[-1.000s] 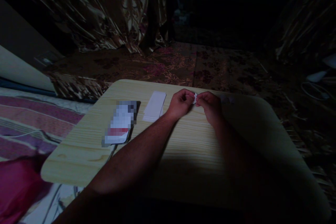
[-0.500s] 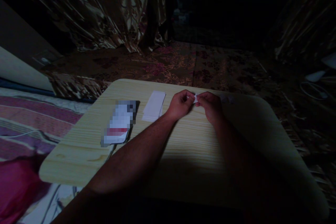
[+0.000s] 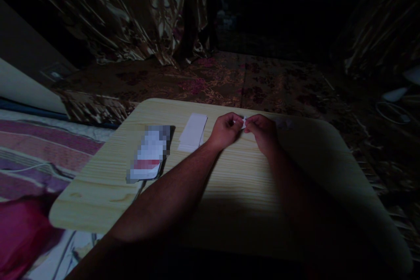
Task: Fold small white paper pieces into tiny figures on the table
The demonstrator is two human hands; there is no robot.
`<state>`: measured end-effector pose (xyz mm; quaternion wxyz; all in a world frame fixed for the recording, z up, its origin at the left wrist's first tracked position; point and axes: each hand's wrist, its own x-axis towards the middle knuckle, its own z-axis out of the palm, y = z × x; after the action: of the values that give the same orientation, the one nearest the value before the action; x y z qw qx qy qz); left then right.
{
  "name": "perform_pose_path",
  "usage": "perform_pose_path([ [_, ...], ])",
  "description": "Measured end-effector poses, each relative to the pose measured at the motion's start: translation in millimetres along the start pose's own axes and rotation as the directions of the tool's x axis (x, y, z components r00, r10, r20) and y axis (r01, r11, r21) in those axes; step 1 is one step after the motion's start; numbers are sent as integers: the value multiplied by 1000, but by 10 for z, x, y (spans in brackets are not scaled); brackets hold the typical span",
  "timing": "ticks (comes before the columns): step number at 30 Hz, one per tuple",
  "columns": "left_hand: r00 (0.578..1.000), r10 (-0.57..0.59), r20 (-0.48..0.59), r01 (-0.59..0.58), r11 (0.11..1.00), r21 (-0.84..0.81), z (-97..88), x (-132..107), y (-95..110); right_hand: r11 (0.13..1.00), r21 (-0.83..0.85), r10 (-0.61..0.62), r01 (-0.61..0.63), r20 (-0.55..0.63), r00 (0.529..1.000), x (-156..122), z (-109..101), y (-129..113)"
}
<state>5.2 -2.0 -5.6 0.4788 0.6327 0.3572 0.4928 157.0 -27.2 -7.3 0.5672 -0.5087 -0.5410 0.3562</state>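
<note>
Between my two hands is a small folded piece of white paper (image 3: 244, 123), pinched from both sides above the far part of the wooden table (image 3: 243, 179). My left hand (image 3: 227, 130) is closed with its fingertips on the paper's left side. My right hand (image 3: 261, 132) grips its right side between thumb and fingers. Most of the paper is hidden by the fingers. To the left of my left hand lies a stack of white paper strips (image 3: 193, 129). Just right of my right hand, a few small pale pieces (image 3: 285, 123) rest in shadow, too dim to make out.
A phone (image 3: 149, 153) with a blurred-out screen lies on the table's left side. Beyond the far edge is a ledge covered in patterned cloth (image 3: 210, 81), with curtains (image 3: 157, 13) above. Striped bedding (image 3: 42, 148) and a pink cloth (image 3: 26, 236) are at left.
Both hands stay in nearly the same place, still pinching the paper. My right fingers have shifted very slightly, and a little more of the paper shows between the fingertips.
</note>
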Motion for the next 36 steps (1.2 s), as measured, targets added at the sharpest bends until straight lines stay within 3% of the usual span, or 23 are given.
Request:
perform_pose_path([
  [18, 1000, 9, -6, -9, 1000, 17, -3, -15, 30, 999, -46, 10, -9, 6, 1000, 6, -53, 24],
  [36, 998, -67, 12, 67, 996, -66, 5, -8, 38, 985, -169, -19, 13, -35, 999, -25, -38, -68],
])
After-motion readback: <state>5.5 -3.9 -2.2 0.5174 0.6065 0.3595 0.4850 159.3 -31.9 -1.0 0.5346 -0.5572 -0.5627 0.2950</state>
